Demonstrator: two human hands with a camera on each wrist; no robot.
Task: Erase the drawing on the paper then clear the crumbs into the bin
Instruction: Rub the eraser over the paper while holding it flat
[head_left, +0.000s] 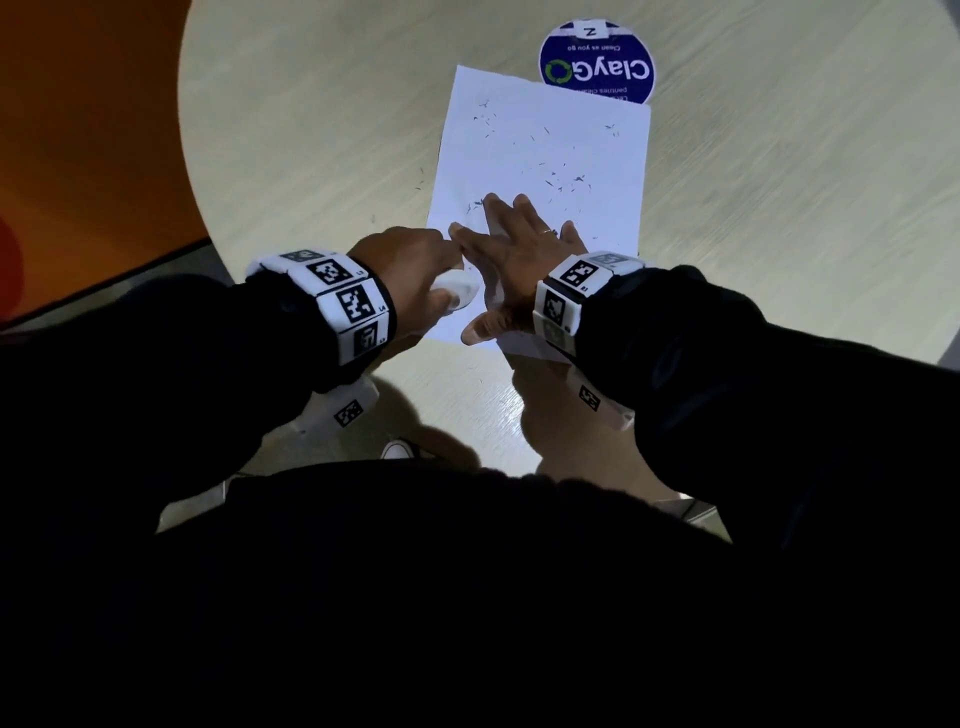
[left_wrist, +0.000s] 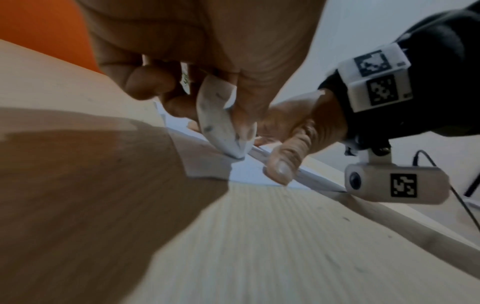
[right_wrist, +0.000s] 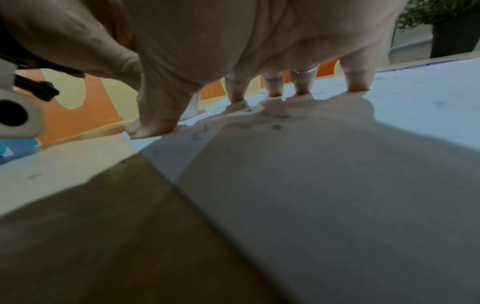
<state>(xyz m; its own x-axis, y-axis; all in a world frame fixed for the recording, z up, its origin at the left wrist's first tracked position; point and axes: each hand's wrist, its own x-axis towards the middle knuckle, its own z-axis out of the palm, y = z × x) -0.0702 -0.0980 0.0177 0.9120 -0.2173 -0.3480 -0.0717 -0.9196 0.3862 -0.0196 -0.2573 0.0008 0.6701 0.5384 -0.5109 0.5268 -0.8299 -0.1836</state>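
A white sheet of paper (head_left: 545, 171) lies on the round pale wooden table (head_left: 311, 130), strewn with dark eraser crumbs (head_left: 563, 179). My left hand (head_left: 410, 270) grips a white eraser (head_left: 460, 291) (left_wrist: 221, 123), whose tip presses on the paper's near left part. My right hand (head_left: 514, 249) lies flat with its fingers spread on the paper (right_wrist: 337, 164), holding it down; the fingertips (right_wrist: 272, 90) and thumb touch the sheet. Crumbs (right_wrist: 276, 126) lie beneath that palm. No drawing lines show on the visible paper.
A round blue "ClayGo" sticker (head_left: 597, 62) sits on the table, partly under the paper's far edge. A few crumbs (head_left: 420, 179) lie on the table left of the sheet. Orange floor (head_left: 88, 130) lies to the left. A potted plant (right_wrist: 446, 26) stands beyond the table.
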